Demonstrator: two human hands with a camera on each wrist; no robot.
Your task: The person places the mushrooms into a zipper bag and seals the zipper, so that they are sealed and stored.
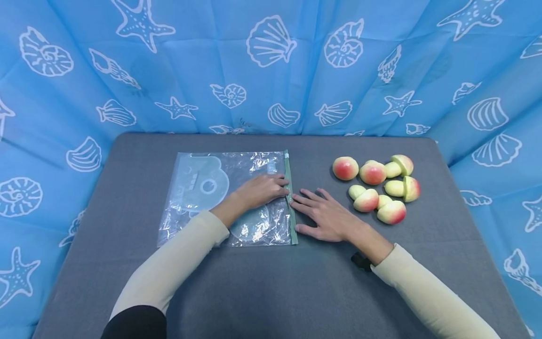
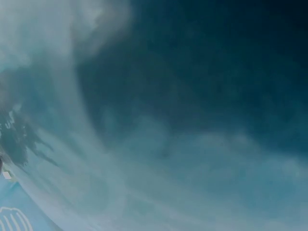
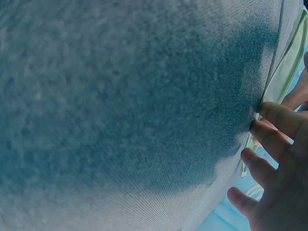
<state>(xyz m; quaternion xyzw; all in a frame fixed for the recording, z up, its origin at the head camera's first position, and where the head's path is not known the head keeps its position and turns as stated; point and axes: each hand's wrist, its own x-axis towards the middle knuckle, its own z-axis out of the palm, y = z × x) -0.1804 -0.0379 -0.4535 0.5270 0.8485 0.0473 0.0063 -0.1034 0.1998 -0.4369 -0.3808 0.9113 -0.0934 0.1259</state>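
Note:
A clear zip bag (image 1: 247,162) lies flat on the table, with pale blue shapes showing on it and a green strip (image 1: 293,225) along its right edge. My left hand (image 1: 264,189) rests on the bag, fingertips at the green strip; its thumb is hidden. In the left wrist view everything near is too blurred to make out. Just right of the strip, my right hand (image 1: 326,217) lies palm down with fingers spread, its fingertips touching the strip. The right wrist view shows these spread fingers (image 3: 269,137) against the green edge.
Several toy mushrooms (image 1: 366,200), pale yellow with red-tinted caps, lie in a group right of my right hand. They stand on a grey cloth-covered table (image 1: 254,292). A blue curtain (image 1: 203,56) printed with shells and starfish surrounds its back and sides.

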